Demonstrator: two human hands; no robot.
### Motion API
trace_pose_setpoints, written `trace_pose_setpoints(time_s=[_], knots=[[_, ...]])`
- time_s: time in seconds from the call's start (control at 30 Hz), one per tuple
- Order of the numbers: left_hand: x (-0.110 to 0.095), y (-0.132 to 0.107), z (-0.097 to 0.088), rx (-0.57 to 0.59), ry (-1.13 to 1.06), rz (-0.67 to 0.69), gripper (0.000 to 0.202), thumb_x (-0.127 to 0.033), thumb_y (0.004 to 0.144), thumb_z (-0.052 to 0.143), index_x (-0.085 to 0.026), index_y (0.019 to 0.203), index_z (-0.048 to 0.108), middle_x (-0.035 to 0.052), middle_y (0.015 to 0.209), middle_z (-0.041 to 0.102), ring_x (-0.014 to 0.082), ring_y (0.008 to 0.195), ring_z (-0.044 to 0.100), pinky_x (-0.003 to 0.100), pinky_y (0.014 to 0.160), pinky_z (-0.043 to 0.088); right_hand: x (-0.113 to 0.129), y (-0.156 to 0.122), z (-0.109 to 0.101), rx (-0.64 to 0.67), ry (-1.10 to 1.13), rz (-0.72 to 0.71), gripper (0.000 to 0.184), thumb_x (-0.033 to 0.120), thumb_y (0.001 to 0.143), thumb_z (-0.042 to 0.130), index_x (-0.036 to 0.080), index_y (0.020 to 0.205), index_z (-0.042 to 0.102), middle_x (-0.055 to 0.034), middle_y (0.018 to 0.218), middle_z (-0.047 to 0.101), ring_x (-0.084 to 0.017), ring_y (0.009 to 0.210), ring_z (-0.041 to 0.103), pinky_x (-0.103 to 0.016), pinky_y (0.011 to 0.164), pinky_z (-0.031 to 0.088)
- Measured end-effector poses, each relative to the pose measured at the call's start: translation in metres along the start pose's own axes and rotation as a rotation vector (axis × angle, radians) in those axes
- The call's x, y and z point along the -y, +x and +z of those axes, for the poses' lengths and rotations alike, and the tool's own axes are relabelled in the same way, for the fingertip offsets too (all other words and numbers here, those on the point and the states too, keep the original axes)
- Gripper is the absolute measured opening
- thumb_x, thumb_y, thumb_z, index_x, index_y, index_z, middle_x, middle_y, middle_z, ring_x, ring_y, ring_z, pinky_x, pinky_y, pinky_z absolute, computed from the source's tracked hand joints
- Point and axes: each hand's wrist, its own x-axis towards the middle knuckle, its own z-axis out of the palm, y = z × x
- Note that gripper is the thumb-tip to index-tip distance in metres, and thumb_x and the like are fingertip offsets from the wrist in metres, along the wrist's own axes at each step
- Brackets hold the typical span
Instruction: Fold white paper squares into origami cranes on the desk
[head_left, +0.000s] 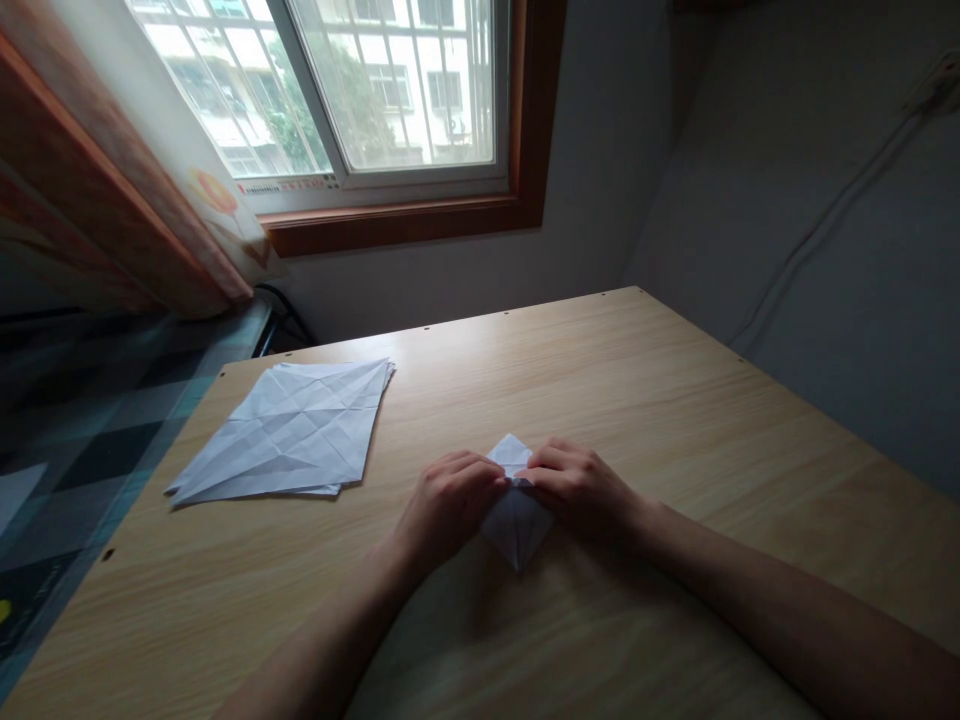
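Left hand [450, 505]: lying knuckles-up on the table, fingers close together and curled, tips resting on the left edge of a small folded paper [516, 528]. The thumb is hidden beneath the hand, so it cannot be told whether a flap is nipped or merely pressed flat.

Right hand [581, 490]: mirrors the left, fingers together and bent, tips on the right side of the same paper. Thumb likewise out of sight; grip cannot be confirmed. The fingertips of both hands nearly meet across the paper's middle.

Folded paper: white, roughly kite-shaped, flat on the table between the two hands. One point faces the person, a shorter point faces away. It sits near the table's front centre.

Table [675, 400]: light wood grain, set into the corner of the room.

Stack of sheets [289, 430]: white, heavily creased, lying flat well to the left of the hands, near the table's far left edge.

Surroundings: a checked cloth [90, 430] left of the table, a curtain [150, 180] above it, a window [375, 80] with a brown wooden frame, and a cable [825, 225] running along the right wall.
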Motion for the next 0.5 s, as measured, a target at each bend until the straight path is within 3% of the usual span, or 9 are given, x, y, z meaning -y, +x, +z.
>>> trace_pose_setpoints(time_s=[0.1,0.23,0.37,0.5], knots=[[0.0001,0.0001,-0.0001,-0.031,0.024,-0.047,0.013,-0.026,0.085,0.064,-0.018,0.096,0.067,0.0074,0.090,0.073,0.0184,0.081,0.068,0.029,0.072,0.054,-0.0023,-0.0021,0.0024,-0.037,0.091,0.030,0.015,0.014,0.092,0.053,0.019,0.089,0.067,-0.0053,0.082,0.069,-0.018,0.078,0.059,-0.028,0.072,0.048],[-0.0001,-0.0005,0.0009,0.004,0.053,-0.086,0.009,-0.019,0.087,0.060,-0.019,0.088,0.070,0.0044,0.080,0.072,0.0148,0.071,0.066,0.024,0.065,0.052,-0.0034,-0.0017,-0.0005,-0.030,0.227,0.173,0.016,0.017,0.094,0.050,0.018,0.094,0.066,-0.0072,0.089,0.071,-0.020,0.086,0.063,-0.030,0.079,0.049],[-0.0019,0.0008,-0.0001,-0.029,0.082,-0.187,0.014,-0.016,0.087,0.058,-0.019,0.086,0.072,0.0024,0.075,0.067,0.0127,0.065,0.063,0.023,0.061,0.051,-0.0017,0.0026,-0.0052,-0.021,0.338,0.352,0.014,0.017,0.091,0.053,0.018,0.100,0.064,-0.0059,0.088,0.070,-0.018,0.082,0.064,-0.029,0.077,0.049],[-0.0011,0.0036,-0.0013,-0.022,0.085,-0.266,0.016,-0.011,0.080,0.065,-0.019,0.093,0.070,-0.0004,0.072,0.066,0.0124,0.063,0.060,0.023,0.061,0.049,-0.0014,0.0061,-0.0041,-0.019,0.403,0.500,0.030,0.014,0.087,0.056,0.020,0.117,0.059,-0.0032,0.087,0.069,-0.017,0.076,0.064,-0.027,0.072,0.049]])
